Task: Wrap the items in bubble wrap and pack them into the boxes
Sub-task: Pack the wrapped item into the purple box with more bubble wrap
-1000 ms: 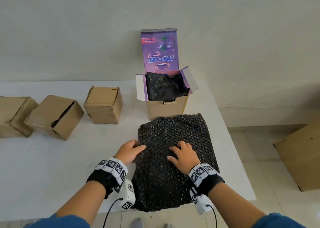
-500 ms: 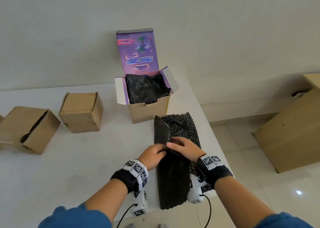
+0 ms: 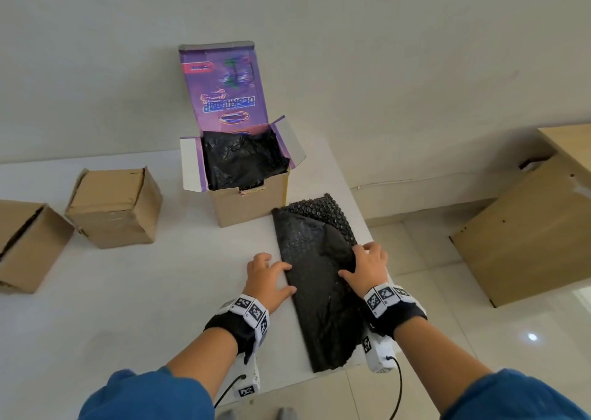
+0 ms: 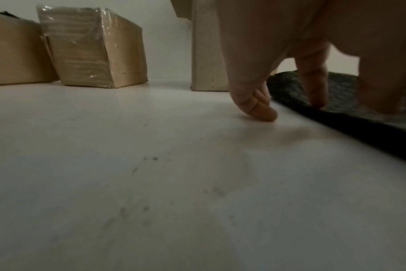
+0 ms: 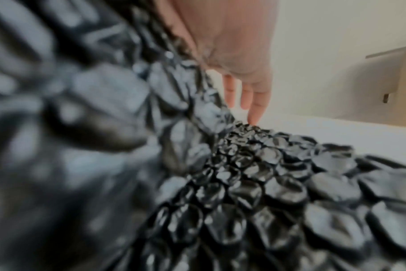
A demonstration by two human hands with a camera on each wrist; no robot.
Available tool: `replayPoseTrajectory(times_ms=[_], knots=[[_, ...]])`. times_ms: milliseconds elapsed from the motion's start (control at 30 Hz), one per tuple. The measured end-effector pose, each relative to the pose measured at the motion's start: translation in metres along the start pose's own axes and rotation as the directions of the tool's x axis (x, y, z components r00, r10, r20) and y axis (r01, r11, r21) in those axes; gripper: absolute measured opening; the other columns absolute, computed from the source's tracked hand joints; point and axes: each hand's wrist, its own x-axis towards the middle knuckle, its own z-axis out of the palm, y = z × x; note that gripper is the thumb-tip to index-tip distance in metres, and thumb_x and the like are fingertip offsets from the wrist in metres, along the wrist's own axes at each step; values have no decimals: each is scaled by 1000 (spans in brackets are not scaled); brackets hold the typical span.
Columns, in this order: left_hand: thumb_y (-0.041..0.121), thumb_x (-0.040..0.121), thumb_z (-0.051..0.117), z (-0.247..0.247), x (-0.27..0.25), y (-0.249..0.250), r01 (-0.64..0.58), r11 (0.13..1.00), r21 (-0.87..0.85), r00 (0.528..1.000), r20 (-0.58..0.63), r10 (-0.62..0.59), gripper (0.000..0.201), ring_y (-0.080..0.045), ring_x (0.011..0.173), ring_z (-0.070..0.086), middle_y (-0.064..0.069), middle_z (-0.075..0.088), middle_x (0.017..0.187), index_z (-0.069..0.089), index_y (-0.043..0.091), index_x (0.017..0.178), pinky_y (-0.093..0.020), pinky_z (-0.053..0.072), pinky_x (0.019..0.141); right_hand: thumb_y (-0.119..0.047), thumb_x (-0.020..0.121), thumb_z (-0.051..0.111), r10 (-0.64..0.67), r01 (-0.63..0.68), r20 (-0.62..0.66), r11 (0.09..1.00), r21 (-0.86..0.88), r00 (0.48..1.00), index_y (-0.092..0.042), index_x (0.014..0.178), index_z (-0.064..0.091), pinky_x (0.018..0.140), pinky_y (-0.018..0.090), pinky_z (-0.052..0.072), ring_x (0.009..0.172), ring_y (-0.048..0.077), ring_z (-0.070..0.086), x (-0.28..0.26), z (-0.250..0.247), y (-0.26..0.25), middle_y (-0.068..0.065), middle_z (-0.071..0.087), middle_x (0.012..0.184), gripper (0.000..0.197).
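Note:
A black bubble wrap sheet (image 3: 313,275) lies folded over lengthwise at the right end of the white table (image 3: 128,307), its bubbly side showing at the far end. My left hand (image 3: 268,272) rests with spread fingers on the sheet's left edge and the table; in the left wrist view its fingertips (image 4: 264,111) touch down beside the bubble wrap (image 4: 359,128). My right hand (image 3: 367,266) holds the raised fold at the sheet's right side, thumb on top. In the right wrist view the bubble wrap (image 5: 267,183) bunches against the palm, the fingers (image 5: 250,91) pointing down.
An open cardboard box (image 3: 249,208) with purple flaps stands behind the sheet and holds a black wrapped bundle (image 3: 243,160). Two closed brown boxes (image 3: 115,208) (image 3: 28,243) sit to the left. The table ends just right of the sheet; a large carton (image 3: 527,237) stands on the floor.
The flat sheet was lifted at its left side and folded over to the right. My left hand let go and now rests at the fold; my right hand shifted right.

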Motion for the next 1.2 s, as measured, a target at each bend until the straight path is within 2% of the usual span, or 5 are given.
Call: replayPoseTrajectory(times_ms=[267, 533, 700, 1067, 1200], knots=[[21, 66, 81, 6, 11, 14, 49, 959, -280, 997, -37, -61, 52, -18, 90, 58, -8, 54, 110, 54, 32, 109, -34, 51, 88, -26, 80, 72, -24, 9, 51, 963, 269, 998, -13, 118, 50, 93, 27, 38, 109, 26, 49, 6, 6, 2, 9, 41, 124, 46], [5, 75, 74, -27, 8, 11, 120, 896, -426, 993, 65, -103, 63, -19, 106, 57, 0, 55, 120, 47, 20, 131, -30, 47, 95, -10, 80, 72, -174, 61, 87, 698, 713, 981, -35, 129, 31, 77, 26, 48, 97, 19, 60, 3, -11, -4, 8, 60, 111, 68], [2, 72, 76, -56, -1, 1, 14, 903, -430, 999, 40, 3, 69, -18, 111, 59, -5, 58, 124, 48, 20, 133, -37, 48, 99, 1, 79, 67, -473, 320, 54, 671, 669, 880, -47, 126, 46, 106, 35, 41, 122, 10, 49, 7, -31, -11, -12, 51, 133, 70], [21, 79, 74, -103, -19, -21, -130, 920, -369, 986, -144, 81, 27, -12, 92, 64, 5, 69, 99, 67, 29, 104, -29, 52, 86, -18, 82, 72, -478, 362, 27, 701, 615, 878, -31, 92, 66, 83, 22, 44, 90, 6, 62, 0, -51, -37, -8, 67, 95, 17], [23, 84, 68, -119, -18, -11, -182, 927, -328, 952, -295, 83, 14, -16, 93, 56, -4, 55, 99, 66, 18, 97, -28, 45, 86, -19, 83, 71, -465, 425, -110, 656, 623, 878, -34, 83, 61, 84, 20, 46, 102, 9, 53, 1, -67, -51, -1, 52, 110, 18]])
